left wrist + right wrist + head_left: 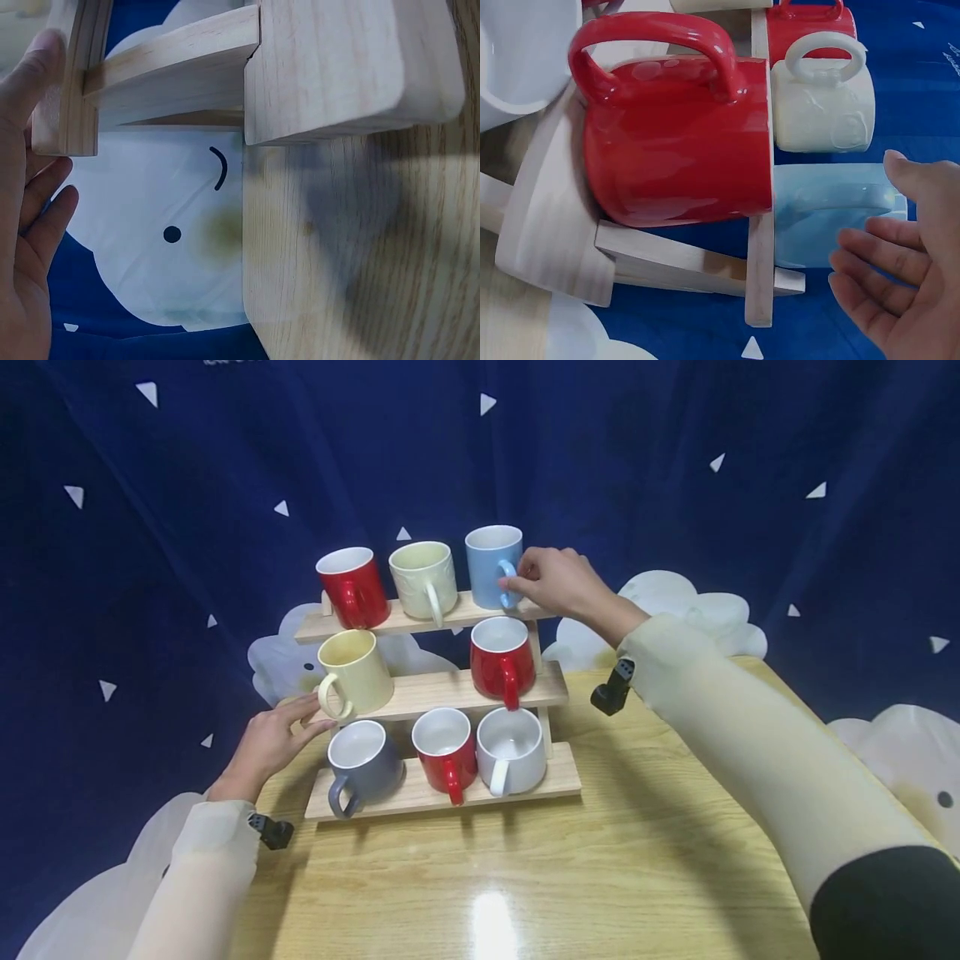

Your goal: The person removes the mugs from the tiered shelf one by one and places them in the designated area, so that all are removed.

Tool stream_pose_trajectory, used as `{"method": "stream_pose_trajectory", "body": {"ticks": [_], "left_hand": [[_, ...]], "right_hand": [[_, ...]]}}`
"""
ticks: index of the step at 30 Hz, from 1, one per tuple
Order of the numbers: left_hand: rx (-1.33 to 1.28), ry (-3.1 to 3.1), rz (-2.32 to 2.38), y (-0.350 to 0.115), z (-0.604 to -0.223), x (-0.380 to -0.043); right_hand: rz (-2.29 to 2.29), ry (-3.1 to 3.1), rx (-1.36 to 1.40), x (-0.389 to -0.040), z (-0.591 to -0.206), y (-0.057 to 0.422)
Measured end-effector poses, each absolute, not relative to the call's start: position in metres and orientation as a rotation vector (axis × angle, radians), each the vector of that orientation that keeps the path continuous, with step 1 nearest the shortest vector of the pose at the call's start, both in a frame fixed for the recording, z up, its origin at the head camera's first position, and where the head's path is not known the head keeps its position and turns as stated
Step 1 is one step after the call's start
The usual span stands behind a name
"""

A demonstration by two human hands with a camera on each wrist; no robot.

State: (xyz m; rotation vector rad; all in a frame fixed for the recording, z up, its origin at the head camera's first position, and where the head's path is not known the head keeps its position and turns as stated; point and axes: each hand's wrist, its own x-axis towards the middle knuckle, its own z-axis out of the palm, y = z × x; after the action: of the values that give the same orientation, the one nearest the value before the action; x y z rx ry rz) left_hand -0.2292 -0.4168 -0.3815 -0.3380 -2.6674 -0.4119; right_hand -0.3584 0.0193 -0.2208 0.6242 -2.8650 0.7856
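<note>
Your right hand [562, 581] is right at the blue mug [483, 572]

OK, so going left to right, everything placed off the wooden rack [431, 692]. At the rack's left end you've got your left hand [272, 743] on the middle shelf, thumb on one side of the board and fingers on the other, so it looks like you're gripping the rack itself and no mug.

Down the rack's left side: tall red mug [358, 587] on top, yellow mug [363, 681] in the middle, grey mug [381, 772] at the bottom. Around the rack's centre: pale green mug [414, 592] up top, small red mug [431, 767] on the lowest shelf.

On the rack's right side, a round red mug [489, 670] sits mid-shelf, a white mug [528, 760] below it, and the blue mug stands upright at the right end of the top shelf. Its long axis runs straight up, and its handle [847, 197] sticks out toward you and your right hand, easily the nearer of the two.

Far right, that hand's thumb and fingers [885, 257] are loosely bent with a decent gap, and the handle sits in line with that gap. So the mug body is just left of your fingertips. Can't tell if you're actually touching the handle; nothing looks firmly gripped there.
</note>
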Motion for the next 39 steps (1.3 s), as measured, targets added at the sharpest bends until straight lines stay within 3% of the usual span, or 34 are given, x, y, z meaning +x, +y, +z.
{"method": "stream_pose_trajectory", "body": {"ticks": [24, 39], "left_hand": [[-0.313, -2.653, -0.425, -0.417, -0.386, -0.230], [-0.290, -2.658, -0.413, -0.415, -0.387, -0.229]], "right_hand": [[0.891, -2.868, 0.552, -0.359, -0.221, 0.006], [1.025, -2.812, 0.459, -0.356, -0.214, 0.022]]}}
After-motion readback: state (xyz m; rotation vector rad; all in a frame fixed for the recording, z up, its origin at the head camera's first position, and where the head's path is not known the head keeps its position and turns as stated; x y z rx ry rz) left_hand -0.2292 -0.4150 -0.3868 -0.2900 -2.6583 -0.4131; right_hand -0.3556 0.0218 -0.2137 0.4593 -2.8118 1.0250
